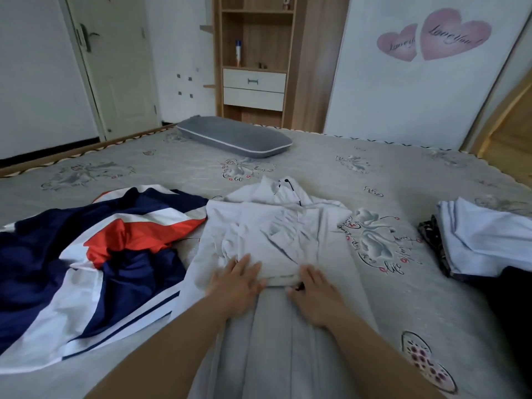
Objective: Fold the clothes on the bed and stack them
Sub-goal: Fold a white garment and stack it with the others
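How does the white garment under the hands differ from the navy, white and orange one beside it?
The white garment is plain and partly folded; the navy garment is multicoloured and lies crumpled, unfolded. Both hands, left and right, press the white one; neither touches the navy one. Both lie on the bed.

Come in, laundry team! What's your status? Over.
Both hands flat: left hand and right hand pressing the white hoodie's folded edge. Folded stack waiting right. Navy-red-white jacket unfolded, touching hoodie's left side. Over.

two hands point(239, 279); one pillow point(234, 136); two drawers point(254, 81)
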